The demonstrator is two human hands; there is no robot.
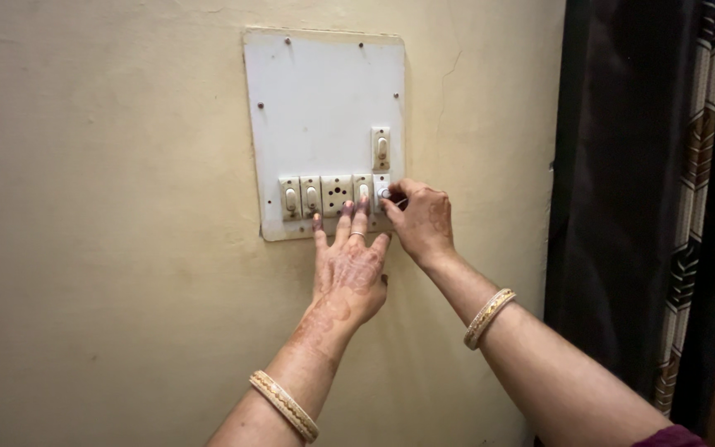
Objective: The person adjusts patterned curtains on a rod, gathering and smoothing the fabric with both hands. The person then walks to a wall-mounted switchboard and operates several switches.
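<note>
**Switchboard point(324, 108): both hands on the bottom row, rightmost control under the fingers**

Switchboard is a white rectangular plate on the cream wall point(101, 248), upper centre of the frame. It looks scuffed and yellowed, with small screw heads near its edges. A bottom row runs left to right: two rocker switches point(301, 197), a round-pin socket point(337, 194), another switch half hidden by fingers, then a small round control point(383, 193) at the right end. One more switch point(381, 149) sits alone above that end.

My right hand point(422, 223) comes in from the lower right, thumb and forefinger pinched narrow at the round control, touching it. I can't tell whether it is turned or pressed. My left hand point(349, 269) lies flat with fingers spread wide, holding nothing, fingertips resting along the board's lower edge below the socket.

Progress, as I judge it: contact with the control is made, and the actuation itself looks not yet finished. The other switches look untouched; their on/off positions are too small to read.

A dark patterned curtain point(655, 207) hangs at the right edge. Bangles point(488, 318) on both wrists.
</note>
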